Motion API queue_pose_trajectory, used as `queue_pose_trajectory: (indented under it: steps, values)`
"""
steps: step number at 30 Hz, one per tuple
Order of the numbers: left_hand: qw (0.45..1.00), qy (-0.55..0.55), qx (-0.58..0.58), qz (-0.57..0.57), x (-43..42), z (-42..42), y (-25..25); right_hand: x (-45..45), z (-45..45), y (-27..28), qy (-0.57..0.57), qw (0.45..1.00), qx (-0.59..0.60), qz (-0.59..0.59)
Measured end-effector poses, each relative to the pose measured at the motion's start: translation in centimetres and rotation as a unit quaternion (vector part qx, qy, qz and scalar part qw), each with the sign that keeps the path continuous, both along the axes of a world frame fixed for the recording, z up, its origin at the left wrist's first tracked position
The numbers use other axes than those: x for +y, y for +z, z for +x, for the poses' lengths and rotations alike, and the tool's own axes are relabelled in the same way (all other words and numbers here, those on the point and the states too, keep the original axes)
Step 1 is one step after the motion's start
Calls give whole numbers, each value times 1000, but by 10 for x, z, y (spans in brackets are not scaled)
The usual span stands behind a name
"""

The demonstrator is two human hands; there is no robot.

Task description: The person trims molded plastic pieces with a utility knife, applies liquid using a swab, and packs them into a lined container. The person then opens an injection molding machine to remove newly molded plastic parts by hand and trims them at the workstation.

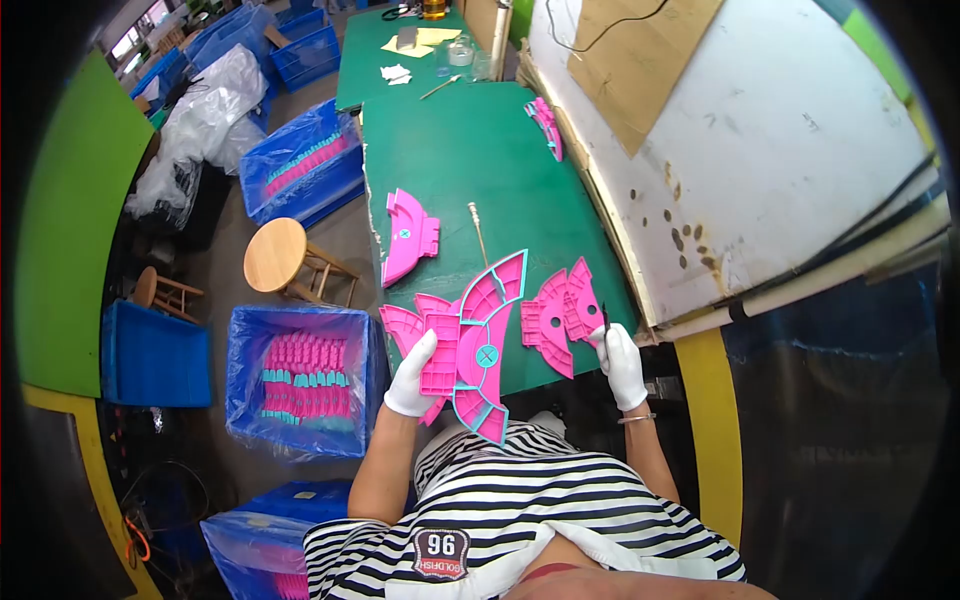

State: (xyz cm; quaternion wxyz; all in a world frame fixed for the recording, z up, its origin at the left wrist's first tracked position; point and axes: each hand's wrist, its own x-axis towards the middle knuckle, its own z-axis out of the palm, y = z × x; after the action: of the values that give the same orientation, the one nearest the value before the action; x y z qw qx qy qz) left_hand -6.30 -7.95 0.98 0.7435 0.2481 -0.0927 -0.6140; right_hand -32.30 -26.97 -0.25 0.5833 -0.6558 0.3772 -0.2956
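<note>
Left hand (410,380), white-gloved, gripped a pink panel (470,345) by its left side, over the near edge of the green table (480,130). Right hand (622,368), also gloved, pinched a thin dark tool (606,318). Panel's long axis ran roughly 1 o'clock to 7, one flared end toward 1. Looked curved, ribbed, teal-edged, with a crossed teal disc (487,356) mid-body. Outward from panel: ribbed pink parts (540,310) at 2, another pink part (403,252) at 11, lined blue crate (243,365) of pink-and-teal pieces (305,352) at 9.
</note>
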Motion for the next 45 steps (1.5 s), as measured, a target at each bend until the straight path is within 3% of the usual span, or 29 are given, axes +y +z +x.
queue_pose_trajectory:
  steps: [1, 3, 5, 8, 15, 30, 45]
  values:
    - [1000, -5, 2, -4, 1, -2, 5, 3, 0, 9, 5, 998, 12, -69]
    - [997, -47, -51, 22, 4, -4, 13, 5, 4, 37, -8, 997, 36, -63]
    - [995, -60, -73, 23, 5, -5, 20, 5, 18, 75, 37, 924, 64, -376]
    - [984, -129, -119, 30, 11, -2, 29, 3, 28, 115, 107, 869, 85, -476]
    - [970, -154, -184, 40, 20, 5, 38, 3, 34, 141, 176, 792, 147, -566]
    - [963, -197, -175, 59, 22, 11, 22, 1, 37, 140, 182, 774, 119, -595]
    - [964, -176, -191, 60, 20, 2, 44, -2, 41, 140, 196, 752, 153, -611]
